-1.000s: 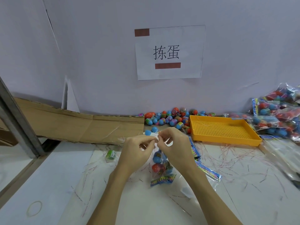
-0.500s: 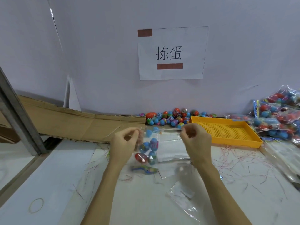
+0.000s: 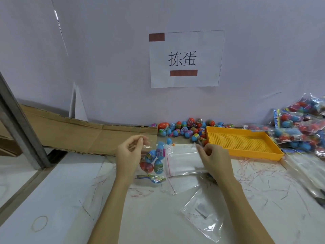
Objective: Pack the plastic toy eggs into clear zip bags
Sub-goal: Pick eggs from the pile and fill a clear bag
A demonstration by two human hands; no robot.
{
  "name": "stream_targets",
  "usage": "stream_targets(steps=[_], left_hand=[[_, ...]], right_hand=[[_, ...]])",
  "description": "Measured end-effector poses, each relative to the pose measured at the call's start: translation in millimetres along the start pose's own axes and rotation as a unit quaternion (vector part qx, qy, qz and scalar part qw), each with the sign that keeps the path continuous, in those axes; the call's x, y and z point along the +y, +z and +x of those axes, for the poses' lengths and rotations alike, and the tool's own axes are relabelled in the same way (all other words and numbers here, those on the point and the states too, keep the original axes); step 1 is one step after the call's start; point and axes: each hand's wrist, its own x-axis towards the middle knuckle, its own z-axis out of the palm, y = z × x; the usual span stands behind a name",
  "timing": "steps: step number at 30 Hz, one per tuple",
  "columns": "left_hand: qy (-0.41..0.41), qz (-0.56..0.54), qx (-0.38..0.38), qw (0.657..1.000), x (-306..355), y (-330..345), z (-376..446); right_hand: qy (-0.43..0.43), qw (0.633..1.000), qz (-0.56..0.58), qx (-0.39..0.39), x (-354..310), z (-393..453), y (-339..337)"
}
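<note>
My left hand [image 3: 131,152] pinches the top edge of a clear zip bag [image 3: 154,161] that hangs above the table with several blue and red toy eggs and a printed card inside. My right hand [image 3: 213,158] rests with curled fingers on a stack of empty clear zip bags [image 3: 182,159] lying flat to the right of the filled bag. Whether its fingers pinch a bag cannot be seen. Loose toy eggs [image 3: 186,128] lie heaped against the wall behind my hands.
An empty yellow perforated tray [image 3: 241,141] sits at the right. Filled bags of eggs [image 3: 299,124] pile up at the far right. Another loose clear bag [image 3: 204,219] lies near me. Flattened cardboard [image 3: 79,132] runs along the left, with a rubber band [image 3: 39,223] at the near left.
My hands held the filled bag's top together, then drew apart. The left hand carried the bag leftward; the right hand moved to the stack of empty bags.
</note>
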Motion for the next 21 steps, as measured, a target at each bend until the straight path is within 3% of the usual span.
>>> stream_targets(steps=[4,7,12,16,21], left_hand=[[-0.011,-0.027,-0.003,1.0,1,5,-1],[-0.022,-0.04,-0.013,0.999,3,8,-4],[-0.024,-0.03,-0.019,0.999,2,9,-4],[-0.015,-0.024,-0.027,0.999,2,10,-5],[-0.002,-0.009,-0.035,0.999,2,12,-5]], right_hand=[[-0.043,0.997,0.058,0.018,-7,-3,-4],[-0.095,0.994,0.046,-0.011,-19,-7,-2],[-0.021,0.992,0.101,-0.069,-30,-13,7],[-0.029,0.986,0.116,-0.114,-31,-16,14],[-0.083,0.992,-0.034,-0.094,-28,-8,16]])
